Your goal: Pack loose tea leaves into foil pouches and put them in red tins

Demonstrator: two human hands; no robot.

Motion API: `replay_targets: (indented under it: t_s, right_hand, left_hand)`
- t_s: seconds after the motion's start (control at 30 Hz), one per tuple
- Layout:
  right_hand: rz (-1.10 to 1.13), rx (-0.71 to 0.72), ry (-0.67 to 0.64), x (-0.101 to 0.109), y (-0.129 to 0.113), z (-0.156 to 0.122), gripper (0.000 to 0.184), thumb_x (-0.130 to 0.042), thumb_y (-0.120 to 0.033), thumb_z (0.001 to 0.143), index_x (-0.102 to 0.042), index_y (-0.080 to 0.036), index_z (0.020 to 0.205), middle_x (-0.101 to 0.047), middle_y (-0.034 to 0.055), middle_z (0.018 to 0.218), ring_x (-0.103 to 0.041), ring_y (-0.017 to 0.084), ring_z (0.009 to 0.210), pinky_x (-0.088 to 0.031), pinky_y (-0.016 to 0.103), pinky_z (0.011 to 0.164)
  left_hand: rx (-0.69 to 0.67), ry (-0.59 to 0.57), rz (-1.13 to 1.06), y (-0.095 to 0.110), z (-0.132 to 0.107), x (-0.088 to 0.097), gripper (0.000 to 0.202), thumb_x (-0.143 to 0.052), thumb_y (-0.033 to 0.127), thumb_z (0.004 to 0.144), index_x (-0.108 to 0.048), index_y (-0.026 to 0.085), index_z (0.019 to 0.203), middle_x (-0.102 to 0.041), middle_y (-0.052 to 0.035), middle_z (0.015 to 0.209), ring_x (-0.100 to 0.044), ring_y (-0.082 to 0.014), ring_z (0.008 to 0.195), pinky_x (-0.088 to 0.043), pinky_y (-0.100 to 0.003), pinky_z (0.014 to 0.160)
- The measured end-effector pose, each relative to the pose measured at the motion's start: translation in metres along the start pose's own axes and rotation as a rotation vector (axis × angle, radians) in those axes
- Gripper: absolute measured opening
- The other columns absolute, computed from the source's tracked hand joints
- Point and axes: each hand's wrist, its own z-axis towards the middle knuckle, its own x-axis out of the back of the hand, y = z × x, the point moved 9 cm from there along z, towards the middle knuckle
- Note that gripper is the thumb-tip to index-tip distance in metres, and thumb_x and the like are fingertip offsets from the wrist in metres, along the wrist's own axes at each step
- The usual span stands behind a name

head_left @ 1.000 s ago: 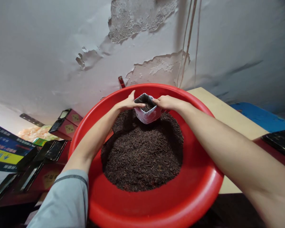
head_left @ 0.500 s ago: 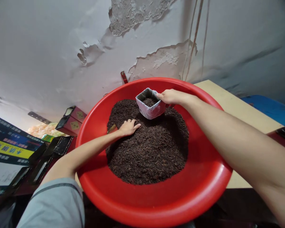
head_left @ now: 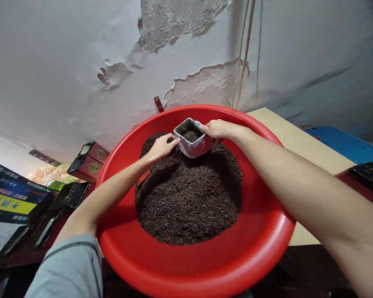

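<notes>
A big red plastic basin (head_left: 211,265) holds a mound of dark loose tea leaves (head_left: 189,194). At the far side of the mound stands a small silver foil pouch (head_left: 193,145), open at the top and partly filled with the leaves. My right hand (head_left: 219,129) pinches the pouch's right rim. My left hand (head_left: 161,147) lies on the leaves just left of the pouch, fingers curled together with leaves under them, fingertips touching the pouch's side.
The basin rests on a pale wooden table (head_left: 298,145) against a peeling white wall (head_left: 186,49). Red and dark gift boxes (head_left: 87,163) lie stacked at the left. A blue surface (head_left: 345,145) and a dark box (head_left: 369,176) sit at the right.
My left hand left the pouch's rim, dropped onto the leaves lower left, then came back up beside the pouch. My right hand kept hold of the pouch.
</notes>
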Motion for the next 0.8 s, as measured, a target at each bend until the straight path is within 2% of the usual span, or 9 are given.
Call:
replay_targets:
  t_s: [0.13, 0.27, 0.33, 0.5, 0.67, 0.8]
  right_hand:
    - [0.058, -0.031, -0.031, -0.003, 0.000, -0.003, 0.066, -0.031, -0.057, 0.107, -0.071, -0.007, 0.122, -0.076, 0.0217, 0.109, -0.076, 0.026, 0.082, -0.059, 0.034, 0.069]
    - [0.015, -0.035, -0.014, -0.001, 0.000, -0.003, 0.071, -0.031, -0.063, 0.105, -0.073, -0.008, 0.119, -0.078, 0.0208, 0.107, -0.077, 0.026, 0.087, -0.059, 0.032, 0.075]
    - [0.020, -0.044, -0.015, -0.001, 0.001, -0.002, 0.072, -0.030, -0.063, 0.105, -0.073, -0.007, 0.117, -0.077, 0.0210, 0.110, -0.077, 0.026, 0.087, -0.059, 0.031, 0.072]
    - [0.059, -0.026, -0.034, -0.003, 0.001, 0.000, 0.073, -0.030, -0.066, 0.104, -0.071, -0.007, 0.115, -0.077, 0.0212, 0.108, -0.076, 0.024, 0.080, -0.059, 0.029, 0.063]
    - [0.033, -0.005, -0.036, -0.002, 0.000, -0.003, 0.074, -0.031, -0.067, 0.103, -0.072, -0.007, 0.114, -0.077, 0.0217, 0.107, -0.076, 0.024, 0.079, -0.059, 0.030, 0.064]
    - [-0.003, 0.003, -0.026, 0.000, -0.002, -0.005, 0.073, -0.030, -0.065, 0.104, -0.072, -0.007, 0.114, -0.077, 0.0218, 0.108, -0.076, 0.024, 0.080, -0.059, 0.030, 0.068]
  left_hand:
    - [-0.063, 0.123, -0.330, 0.034, 0.030, 0.019, 0.029, -0.060, 0.046, 0.095, -0.063, 0.019, 0.087, -0.064, -0.0009, 0.077, -0.059, -0.0154, 0.073, -0.050, -0.027, 0.072]
    - [-0.145, 0.265, -0.591, 0.053, 0.058, 0.015, 0.029, -0.061, 0.043, 0.096, -0.058, 0.018, 0.081, -0.055, 0.0025, 0.073, -0.054, -0.0101, 0.069, -0.048, -0.022, 0.070]
    - [-0.143, 0.293, -0.712, 0.056, 0.068, 0.006, 0.030, -0.059, 0.041, 0.097, -0.056, 0.018, 0.079, -0.051, 0.0039, 0.071, -0.053, -0.0086, 0.066, -0.047, -0.021, 0.068]
    - [-0.062, 0.241, -0.909, 0.058, 0.079, -0.020, 0.039, -0.052, 0.051, 0.101, -0.052, 0.019, 0.079, -0.052, 0.0041, 0.067, -0.060, -0.0094, 0.062, -0.054, -0.023, 0.066]
    - [0.033, 0.249, -1.015, 0.054, 0.079, -0.027, 0.048, -0.059, 0.063, 0.093, -0.050, 0.019, 0.075, -0.055, 0.0024, 0.069, -0.065, -0.0121, 0.067, -0.057, -0.027, 0.070]
    - [0.074, 0.236, -1.067, 0.053, 0.081, -0.031, 0.054, -0.057, 0.068, 0.092, -0.047, 0.020, 0.070, -0.051, 0.0035, 0.061, -0.063, -0.0118, 0.061, -0.056, -0.026, 0.066]
